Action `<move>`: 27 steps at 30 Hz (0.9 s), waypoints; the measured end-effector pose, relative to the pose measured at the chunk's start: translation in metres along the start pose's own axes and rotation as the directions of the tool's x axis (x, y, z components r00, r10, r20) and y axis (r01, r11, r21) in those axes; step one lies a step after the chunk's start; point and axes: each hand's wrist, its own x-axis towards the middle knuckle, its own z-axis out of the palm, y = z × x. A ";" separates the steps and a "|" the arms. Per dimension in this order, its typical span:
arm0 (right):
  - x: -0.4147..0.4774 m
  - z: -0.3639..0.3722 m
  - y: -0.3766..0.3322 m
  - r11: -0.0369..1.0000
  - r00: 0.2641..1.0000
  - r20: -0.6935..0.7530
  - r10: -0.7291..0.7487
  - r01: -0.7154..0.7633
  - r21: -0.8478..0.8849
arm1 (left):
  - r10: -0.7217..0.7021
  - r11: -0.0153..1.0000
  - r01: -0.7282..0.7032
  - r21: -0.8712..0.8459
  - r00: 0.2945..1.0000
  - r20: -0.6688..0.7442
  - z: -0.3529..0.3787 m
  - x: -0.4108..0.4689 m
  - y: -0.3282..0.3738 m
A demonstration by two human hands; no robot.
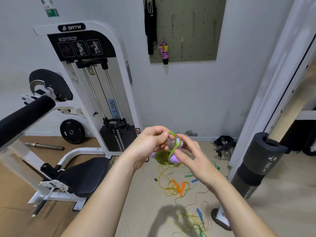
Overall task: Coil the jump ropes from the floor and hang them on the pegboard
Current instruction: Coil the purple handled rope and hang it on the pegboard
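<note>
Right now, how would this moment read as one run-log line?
step: coiling | left grip: pinches green jump rope | right grip: holds purple handles | pegboard: pink rope hung | floor: orange-handled rope uncoiled

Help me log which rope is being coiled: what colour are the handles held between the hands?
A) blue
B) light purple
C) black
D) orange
B: the left hand and right hand hold a green rope looped around light purple handles; the orange handles lie on the floor.
</note>
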 end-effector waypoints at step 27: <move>0.292 0.137 -0.087 0.814 0.894 -0.440 0.078 0.198 0.547 | 0.219 0.964 -0.215 -0.159 0.976 0.012 -0.235 0.174 -0.004</move>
